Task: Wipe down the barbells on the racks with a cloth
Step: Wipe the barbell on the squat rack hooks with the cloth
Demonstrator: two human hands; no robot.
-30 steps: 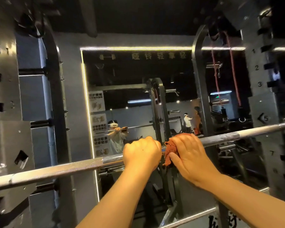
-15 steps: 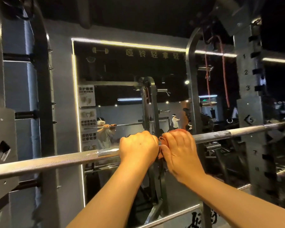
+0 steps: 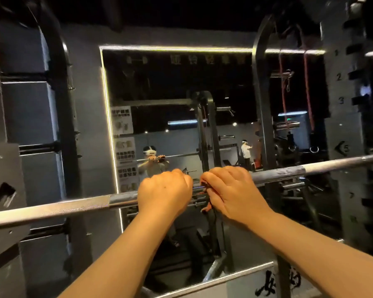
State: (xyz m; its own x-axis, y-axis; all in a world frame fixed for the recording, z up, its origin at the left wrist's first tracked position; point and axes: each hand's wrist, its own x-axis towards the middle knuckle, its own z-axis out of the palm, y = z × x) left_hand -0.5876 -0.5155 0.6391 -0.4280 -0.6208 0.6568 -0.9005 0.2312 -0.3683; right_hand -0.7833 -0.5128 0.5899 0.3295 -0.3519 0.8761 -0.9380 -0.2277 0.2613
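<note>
Two bare hands grip a steel bar (image 3: pixel 52 208) near its middle, seen from above and behind by the person reaching forward. The left hand (image 3: pixel 164 190) is curled in a fist over the bar, knuckles up, fingers wrapped down the far side. Just to its right, with a small gap of bare bar between them, the right hand (image 3: pixel 233 190) is closed over a reddish cloth (image 3: pixel 207 208) pressed onto the bar; only the cloth's edge shows, bunched under the thumb side and hanging a little below the bar. Both forearms come in from the near bottom edge. The bar runs across the whole view, lower at the left and higher at the right, with a rough knurled stretch at the left and a smooth pale stretch at the right. It sits between the uprights of a dark rack: a flat plate on the near left, and on the right a post (image 3: pixel 342 117) with slots and the numbers 2, 3 and 5. Beyond the bar is a wall mirror (image 3: pixel 181 82) edged with a bright light strip; it reflects a small figure holding a bar, more racks and posters, all blurred.
</note>
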